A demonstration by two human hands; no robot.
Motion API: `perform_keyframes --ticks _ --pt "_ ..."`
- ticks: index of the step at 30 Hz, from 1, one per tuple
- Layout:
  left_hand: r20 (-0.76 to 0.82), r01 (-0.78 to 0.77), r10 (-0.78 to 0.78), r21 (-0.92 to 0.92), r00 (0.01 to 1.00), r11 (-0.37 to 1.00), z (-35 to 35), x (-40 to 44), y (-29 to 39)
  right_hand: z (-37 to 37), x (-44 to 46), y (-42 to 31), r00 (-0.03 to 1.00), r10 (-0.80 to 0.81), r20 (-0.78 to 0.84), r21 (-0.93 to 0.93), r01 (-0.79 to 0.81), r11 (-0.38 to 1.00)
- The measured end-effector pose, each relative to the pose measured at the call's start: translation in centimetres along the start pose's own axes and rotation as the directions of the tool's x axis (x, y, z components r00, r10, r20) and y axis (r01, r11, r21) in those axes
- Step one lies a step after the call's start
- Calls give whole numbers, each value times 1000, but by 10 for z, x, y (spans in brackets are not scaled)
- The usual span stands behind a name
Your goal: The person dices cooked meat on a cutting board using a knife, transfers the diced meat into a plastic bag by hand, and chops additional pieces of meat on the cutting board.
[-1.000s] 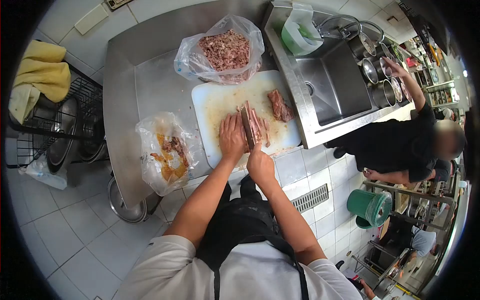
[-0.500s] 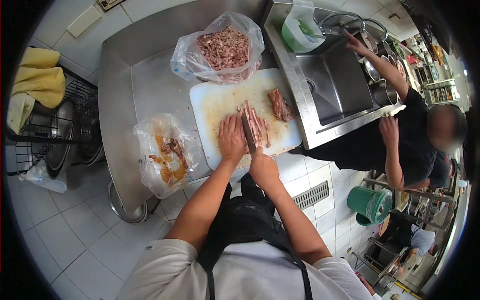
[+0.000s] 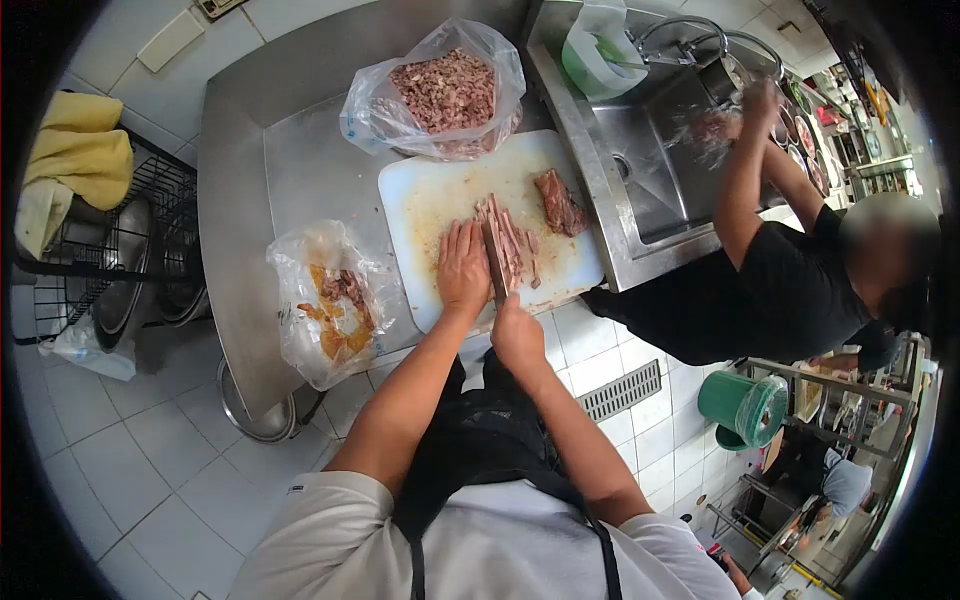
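Observation:
My right hand is closed round the handle of a knife, whose blade points away from me. Beside the blade, my left hand lies on the white cutting board with its fingers stretched out; anything under them is hidden. Thin strips of raw meat lie just right of the blade. Farther right on the board rests a larger piece of meat. Behind the board, a clear plastic bag holds diced meat.
A plastic bag with meat scraps and yellowish stuff lies left on the steel counter. At right, a co-worker has hands in splashing water over the sink. A green bin stands on the floor.
The knife and my right hand have shifted slightly; my left hand stays about in place. The co-worker has brought both hands together over the sink, where water now splashes.

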State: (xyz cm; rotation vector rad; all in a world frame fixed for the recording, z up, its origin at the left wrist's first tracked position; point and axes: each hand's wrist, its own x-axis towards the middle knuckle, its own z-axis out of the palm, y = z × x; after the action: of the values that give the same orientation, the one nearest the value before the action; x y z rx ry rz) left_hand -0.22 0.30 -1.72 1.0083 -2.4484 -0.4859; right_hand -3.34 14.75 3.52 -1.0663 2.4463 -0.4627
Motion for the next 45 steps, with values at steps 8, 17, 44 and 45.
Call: perform_keyframes --ticks 8,17,44,45 --pt "-50 -11 12 12 999 1000 5 -1 -2 -15 -29 2 999 -25 -21 21 26 999" --pt "-84 60 -102 -406 991 912 -12 -8 -13 -89 -67 -8 997 -56 53 -76 60 995" --pt "20 -91 90 9 996 996 -9 -15 -10 -21 23 -21 988 -104 -110 -5 105 995" --pt "17 -92 92 6 996 996 -8 -15 -11 -19 34 -22 986 -113 -123 -14 112 994"
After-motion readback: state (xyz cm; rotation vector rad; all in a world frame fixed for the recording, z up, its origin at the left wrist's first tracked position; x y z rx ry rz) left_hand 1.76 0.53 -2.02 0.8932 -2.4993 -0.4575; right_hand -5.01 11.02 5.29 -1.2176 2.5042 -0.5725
